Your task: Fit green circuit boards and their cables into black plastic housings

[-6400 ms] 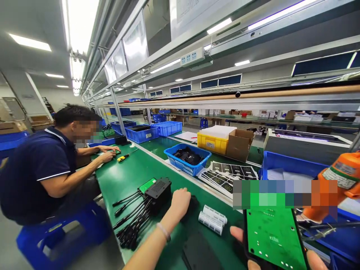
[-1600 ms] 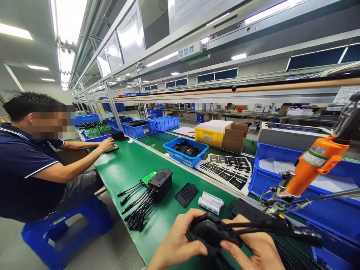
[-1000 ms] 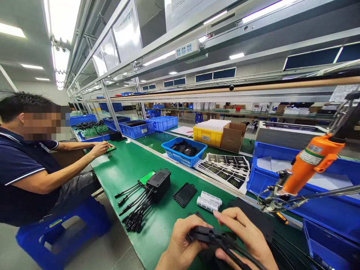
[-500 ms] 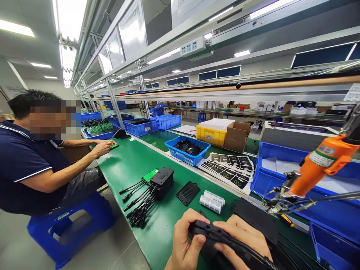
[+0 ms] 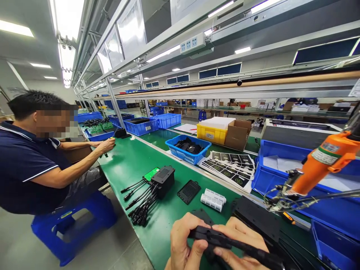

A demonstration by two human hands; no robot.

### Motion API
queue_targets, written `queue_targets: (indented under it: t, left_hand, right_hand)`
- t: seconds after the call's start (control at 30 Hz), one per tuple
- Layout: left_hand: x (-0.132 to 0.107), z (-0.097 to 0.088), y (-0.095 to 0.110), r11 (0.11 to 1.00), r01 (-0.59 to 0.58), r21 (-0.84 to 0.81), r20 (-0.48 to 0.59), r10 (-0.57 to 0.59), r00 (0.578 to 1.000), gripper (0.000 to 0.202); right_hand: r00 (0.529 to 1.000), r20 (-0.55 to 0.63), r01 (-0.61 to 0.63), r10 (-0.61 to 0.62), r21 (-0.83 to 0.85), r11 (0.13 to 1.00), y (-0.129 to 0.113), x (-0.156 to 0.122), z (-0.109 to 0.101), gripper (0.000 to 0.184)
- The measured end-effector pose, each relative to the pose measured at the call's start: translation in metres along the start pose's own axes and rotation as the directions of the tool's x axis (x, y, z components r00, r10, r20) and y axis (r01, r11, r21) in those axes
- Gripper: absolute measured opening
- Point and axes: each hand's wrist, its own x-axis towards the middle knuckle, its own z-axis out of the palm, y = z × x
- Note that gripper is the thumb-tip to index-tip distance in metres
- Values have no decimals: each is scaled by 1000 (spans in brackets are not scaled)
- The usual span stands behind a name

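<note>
Between my two hands is a black plastic housing (image 5: 209,235) with a thick black cable leaving it toward the lower right. My left hand (image 5: 184,240) pinches its left end between thumb and fingers. On the right side, my right hand (image 5: 243,236) grips the housing where the cable comes out. Beyond my hands lie a slotted black cover (image 5: 188,191) and two white ribbed cylindrical pieces (image 5: 213,200). A black box (image 5: 254,217) with cables rests at the right of my right hand. Further left stand another black box (image 5: 163,180) with many cables and a green circuit board (image 5: 151,173).
A blue basket (image 5: 188,159) of black parts and printed label sheets (image 5: 227,168) sit behind. An orange electric screwdriver (image 5: 323,161) hangs at the right before blue bins (image 5: 298,204). A co-worker (image 5: 36,157) sits on the left, hands over the green bench (image 5: 120,157).
The housing in my hands has tilted slightly, and its cable swings a little. The co-worker's hands have shifted and lifted slightly at the bench.
</note>
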Motion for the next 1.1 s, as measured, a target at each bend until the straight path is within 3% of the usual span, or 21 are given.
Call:
queue_targets:
  t: [0.07,0.17,0.23,0.33,0.43,0.57,0.63,0.77,0.83,0.97,1.1]
  left_hand:
    - [6,-1,-2,998,-54,-37,49,55,997,28]
    - [19,-6,-5,990,-118,-71,248,132,960,33]
    - [24,-11,-8,991,-131,-37,301,136,944,30]
    - [23,-15,-10,985,-167,35,273,152,950,22]
    - [20,-15,-9,978,-192,76,295,162,942,24]
    - [16,-4,-7,991,-129,-25,279,131,952,24]
    - [13,3,-6,988,-108,-112,232,132,964,25]
    - [7,11,-4,986,-112,-126,156,131,979,32]
    - [7,10,-5,987,-101,-124,137,118,984,30]
    - [10,6,-8,985,-90,-148,155,113,981,25]
    - [13,4,-10,979,-93,-182,192,128,973,21]
  right_hand:
    - [999,14,34,-34,-7,999,-1,0,-1,25]
    - [995,25,93,-93,4,996,1,1,-3,33]
    - [995,34,95,-96,47,994,3,2,-4,38]
    - [983,104,138,-151,123,983,5,4,-8,43]
    - [965,109,234,-238,56,971,3,5,-14,30]
    - [950,18,311,-312,-134,941,-7,2,-14,16]
    - [950,-64,287,-305,-199,937,-9,-1,-9,14]
    - [945,-187,234,-268,-184,955,-5,-4,-2,10]
    - [963,-143,210,-228,-134,969,-2,0,-3,14]
    - [990,60,131,-127,-71,989,0,8,-9,32]
    - [970,-8,241,-244,-120,963,2,6,-7,20]
